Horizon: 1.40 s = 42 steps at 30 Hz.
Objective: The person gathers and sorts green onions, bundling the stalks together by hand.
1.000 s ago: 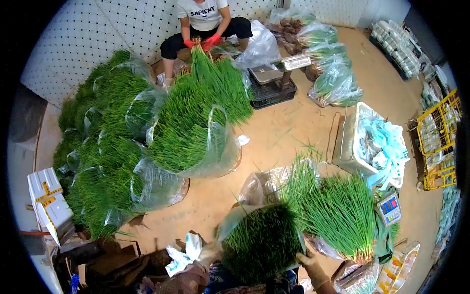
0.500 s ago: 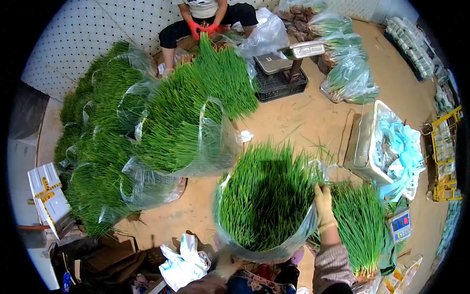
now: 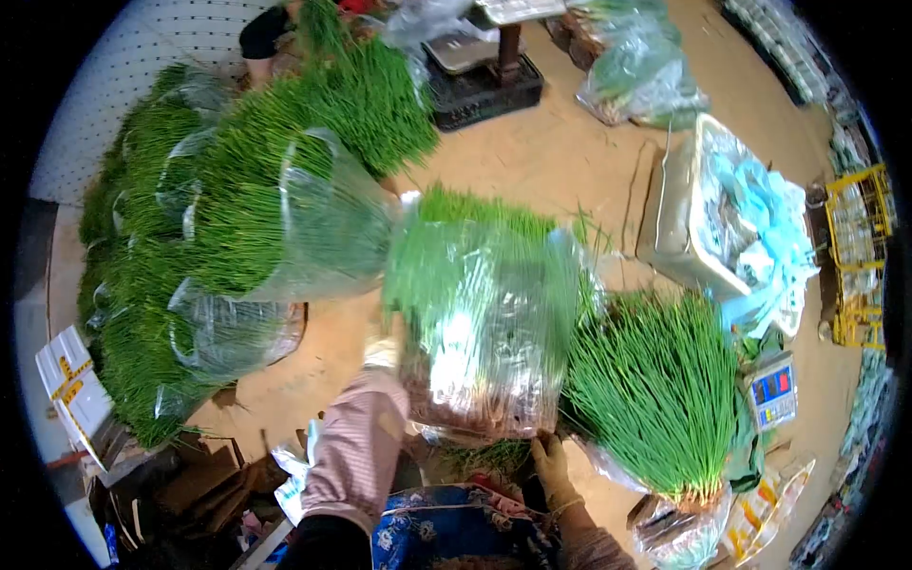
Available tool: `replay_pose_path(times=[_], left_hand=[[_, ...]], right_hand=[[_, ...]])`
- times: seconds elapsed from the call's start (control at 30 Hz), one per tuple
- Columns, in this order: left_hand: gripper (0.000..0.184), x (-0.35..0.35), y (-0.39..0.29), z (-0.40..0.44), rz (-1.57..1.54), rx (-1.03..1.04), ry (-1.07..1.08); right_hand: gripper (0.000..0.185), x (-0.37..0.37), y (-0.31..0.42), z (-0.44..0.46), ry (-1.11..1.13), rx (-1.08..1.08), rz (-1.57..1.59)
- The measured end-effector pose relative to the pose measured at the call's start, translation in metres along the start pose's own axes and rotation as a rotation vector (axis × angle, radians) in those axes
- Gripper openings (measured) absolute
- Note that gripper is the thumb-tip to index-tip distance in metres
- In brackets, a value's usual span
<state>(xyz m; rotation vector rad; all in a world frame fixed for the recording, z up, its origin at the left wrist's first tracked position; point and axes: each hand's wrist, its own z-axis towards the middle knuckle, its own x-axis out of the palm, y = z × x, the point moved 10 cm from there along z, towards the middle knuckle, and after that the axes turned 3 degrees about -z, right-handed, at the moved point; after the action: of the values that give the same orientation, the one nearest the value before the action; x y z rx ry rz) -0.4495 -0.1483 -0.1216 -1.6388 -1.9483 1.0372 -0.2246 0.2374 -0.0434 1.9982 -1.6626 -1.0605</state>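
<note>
A clear plastic bag of chives (image 3: 484, 332) is in front of me, tilted away, its side and brownish root end facing me and the green tips pointing to the far side. My left hand (image 3: 384, 348), in a pale glove, is closed against the bag's left side; motion blurs its fingers. At the bag's lower right corner, my right hand (image 3: 551, 467), also gloved, has its fingers closed on the edge. To the right, a loose bundle of chives (image 3: 655, 389) leans with its roots in a plastic bag.
Several bagged chives (image 3: 228, 218) crowd the left. A platform scale (image 3: 484, 90) stands at the back, its blue-and-red keypad display (image 3: 772, 392) at right. A white crate (image 3: 703, 209) holds blue plastic bags. Cardboard (image 3: 195, 489) lies lower left. Another person's leg (image 3: 261, 43) shows behind.
The bag of chives has tipped from upright to leaning away. My right hand has gone from its rim to its lower corner; my left hand has come to its left side. The view has shifted.
</note>
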Motion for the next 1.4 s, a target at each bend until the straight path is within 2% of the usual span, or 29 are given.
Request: replay_pose_path(times=[0.07,0.13,0.17,0.2,0.23,0.27,0.3,0.33,0.37,0.43,0.47,0.63,1.0,1.17,1.27,1.33,1.4], left_hand=[[0.042,-0.045,0.035,0.003,-0.321,0.224,-0.029],[0.04,-0.101,0.025,-0.037,0.124,0.378,-0.4],[0.04,-0.112,0.046,-0.041,0.039,0.224,-0.418],[0.05,-0.161,0.103,-0.001,0.456,-0.027,-0.413],[0.05,-0.205,0.167,0.017,0.698,-0.22,-0.379],[0.05,-0.222,0.19,0.013,0.779,-0.274,-0.369],[0.05,-0.241,0.215,0.008,0.862,-0.335,-0.361],[0.05,-0.257,0.236,0.006,0.913,-0.376,-0.355],[0.05,-0.271,0.256,0.006,0.95,-0.403,-0.351],[0.05,-0.287,0.293,0.013,0.983,-0.43,-0.343],[0.049,-0.294,0.307,0.016,0.99,-0.435,-0.338],[0.049,-0.302,0.353,0.036,0.966,-0.44,-0.319],[0.048,-0.315,0.375,0.035,0.813,-0.36,-0.282],[0.047,-0.318,0.364,0.016,0.556,-0.317,-0.229],[0.047,-0.308,0.338,-0.009,0.198,-0.3,-0.149],[0.047,-0.288,0.297,-0.027,-0.031,-0.253,-0.081],[0.046,-0.255,0.228,-0.033,-0.127,-0.076,-0.038]], right_hand=[[0.036,-0.005,-0.016,0.01,-0.015,0.067,-0.088],[0.04,0.002,-0.051,0.022,-0.004,0.042,-0.064],[0.043,0.004,-0.057,0.027,-0.066,-0.017,-0.116],[0.046,0.01,-0.065,0.033,-0.133,-0.076,-0.166],[0.048,0.015,-0.147,0.05,-0.144,0.118,-0.245],[0.048,0.002,-0.134,0.055,-0.324,0.026,-0.12],[0.042,0.001,-0.165,0.066,-0.369,0.064,0.017],[0.036,-0.003,-0.197,0.08,-0.418,0.098,0.156],[0.039,0.004,-0.205,0.092,-0.347,0.159,0.365],[0.047,0.029,-0.185,0.109,-0.088,0.288,0.814],[0.05,0.034,-0.175,0.112,-0.008,0.316,0.913],[0.049,0.032,-0.188,0.143,0.014,0.328,0.893],[0.048,0.056,-0.205,0.121,0.038,0.277,0.81],[0.048,0.086,-0.217,0.117,0.085,0.244,0.833],[0.047,0.095,-0.209,0.117,0.123,0.196,0.827],[0.047,0.097,-0.191,0.115,0.144,0.129,0.803],[0.047,0.089,-0.152,0.107,0.081,-0.029,0.63]])
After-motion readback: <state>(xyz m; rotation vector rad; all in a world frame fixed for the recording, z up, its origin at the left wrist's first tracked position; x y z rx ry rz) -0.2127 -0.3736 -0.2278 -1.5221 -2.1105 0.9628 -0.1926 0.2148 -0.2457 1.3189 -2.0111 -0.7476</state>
